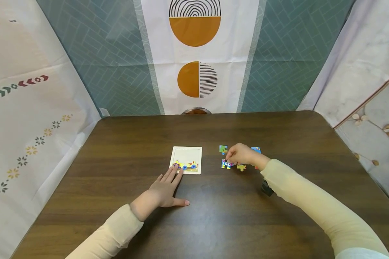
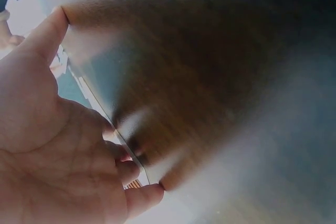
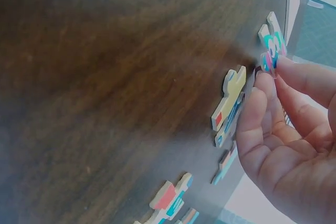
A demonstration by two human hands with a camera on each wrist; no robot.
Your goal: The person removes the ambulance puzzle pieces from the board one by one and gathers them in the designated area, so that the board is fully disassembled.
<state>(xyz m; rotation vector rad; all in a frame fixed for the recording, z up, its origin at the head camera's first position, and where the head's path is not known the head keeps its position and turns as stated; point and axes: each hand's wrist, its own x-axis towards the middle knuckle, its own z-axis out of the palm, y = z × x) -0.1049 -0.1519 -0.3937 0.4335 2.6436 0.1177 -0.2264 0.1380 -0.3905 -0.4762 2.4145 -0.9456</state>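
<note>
My left hand (image 1: pixel 164 189) lies with its fingers spread, the fingertips on the lower edge of a white puzzle board (image 1: pixel 187 155) and the thumb on the table. A row of joined pieces (image 1: pixel 189 167) with a yellow and blue picture fills the board's lower part. In the left wrist view the palm (image 2: pixel 58 145) shows, with the fingers reaching toward the board edge. My right hand (image 1: pixel 244 154) is over the loose pieces. Between its thumb and index finger it pinches a small pink and teal puzzle piece (image 3: pixel 268 62), beside the piece with cartoon eyes (image 1: pixel 226 164).
Other loose pieces lie around the right hand: a green one (image 1: pixel 223 149), a yellow one (image 1: pixel 241 167) and a blue one (image 1: pixel 256 149). A dark object (image 1: pixel 267 188) shows under the right wrist. The brown wooden table (image 1: pixel 214 223) meets hanging cloths behind and at both sides.
</note>
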